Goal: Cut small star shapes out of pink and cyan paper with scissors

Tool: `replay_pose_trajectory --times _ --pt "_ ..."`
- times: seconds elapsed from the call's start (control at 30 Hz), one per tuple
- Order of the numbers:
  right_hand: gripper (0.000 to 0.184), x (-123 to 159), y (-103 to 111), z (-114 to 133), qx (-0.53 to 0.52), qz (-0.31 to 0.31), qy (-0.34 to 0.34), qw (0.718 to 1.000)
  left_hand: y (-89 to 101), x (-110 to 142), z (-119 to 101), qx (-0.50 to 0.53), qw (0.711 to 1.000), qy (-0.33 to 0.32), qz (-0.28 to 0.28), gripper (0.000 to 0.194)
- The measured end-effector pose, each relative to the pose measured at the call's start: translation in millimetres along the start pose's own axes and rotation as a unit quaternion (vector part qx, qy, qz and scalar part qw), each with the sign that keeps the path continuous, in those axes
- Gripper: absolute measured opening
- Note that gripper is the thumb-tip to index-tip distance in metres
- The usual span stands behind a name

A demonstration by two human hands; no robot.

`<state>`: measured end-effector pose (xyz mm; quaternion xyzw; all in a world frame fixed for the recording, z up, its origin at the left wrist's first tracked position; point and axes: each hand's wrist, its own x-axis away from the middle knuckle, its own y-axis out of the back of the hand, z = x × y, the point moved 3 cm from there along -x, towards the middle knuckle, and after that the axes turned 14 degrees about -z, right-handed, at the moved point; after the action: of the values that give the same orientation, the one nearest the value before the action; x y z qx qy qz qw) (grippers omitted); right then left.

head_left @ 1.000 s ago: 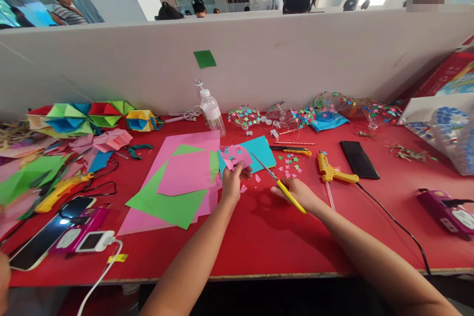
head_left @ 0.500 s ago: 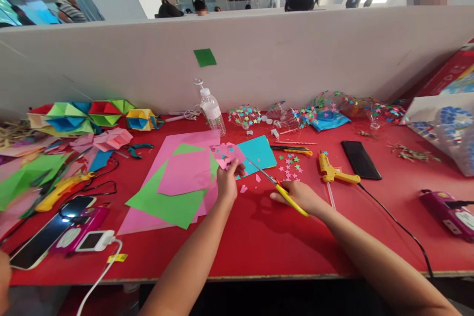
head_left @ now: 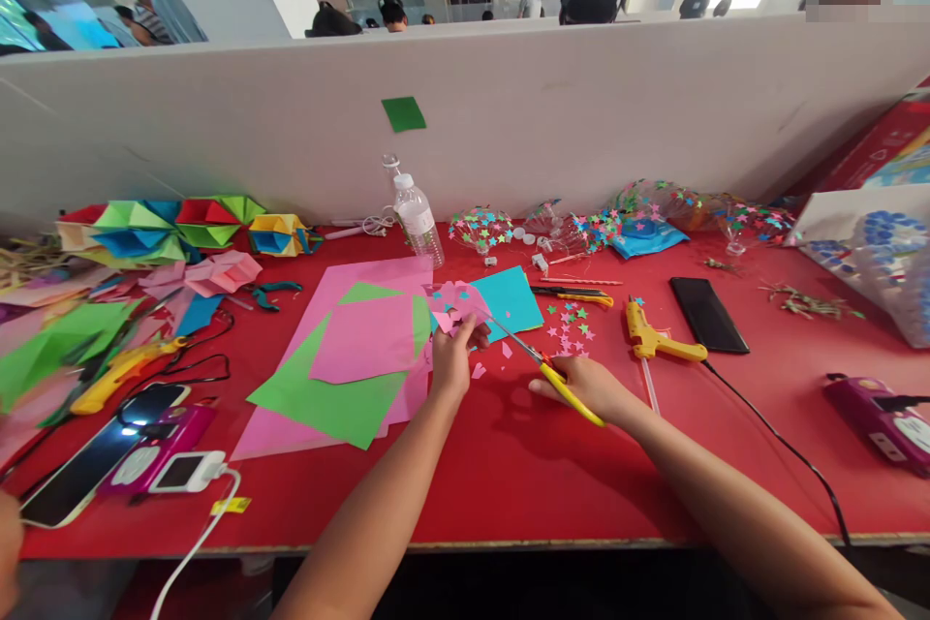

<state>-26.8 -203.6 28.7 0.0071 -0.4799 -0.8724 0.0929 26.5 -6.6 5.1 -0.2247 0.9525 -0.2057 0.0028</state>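
Observation:
Between the fingers of my left hand [head_left: 453,354] is a pink sheet of paper [head_left: 459,295] with star-shaped cutouts. My right hand [head_left: 581,383] is closed on yellow-handled scissors [head_left: 571,392], whose blades point left and reach the edge of the pink paper. Whether the blades are parted is too fine to see. Under the held paper lies a blue sheet of paper [head_left: 512,300]. Small paper stars [head_left: 573,334] in pink and green are scattered by my right hand, and pink scraps [head_left: 478,370] lie below the blades.
Green and pink sheets [head_left: 349,407] spread out at left. A yellow glue gun [head_left: 661,341] and a black phone [head_left: 708,315] lie at right. Behind stand a plastic bottle [head_left: 418,223] and star-covered clear shapes [head_left: 480,231]. A utility knife [head_left: 581,295] lies beyond the stars.
My left hand shifted left with the pink paper, then came partly back right toward the scissors. My right hand and the scissors moved only slightly.

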Motion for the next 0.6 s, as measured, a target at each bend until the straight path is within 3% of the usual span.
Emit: replay_pose_trajectory --times 0.37,0.6 --pt "0.051 3.0 -7.1 1.1 -0.09 -0.004 0.017 0.996 -5.7 6.7 1.6 0.003 0.999 0.018 0.031 0.026" --pt "0.049 4.2 -13.8 -0.5 -0.185 0.022 -0.017 0.982 -5.6 6.6 2.4 0.001 0.999 0.021 0.026 0.025"
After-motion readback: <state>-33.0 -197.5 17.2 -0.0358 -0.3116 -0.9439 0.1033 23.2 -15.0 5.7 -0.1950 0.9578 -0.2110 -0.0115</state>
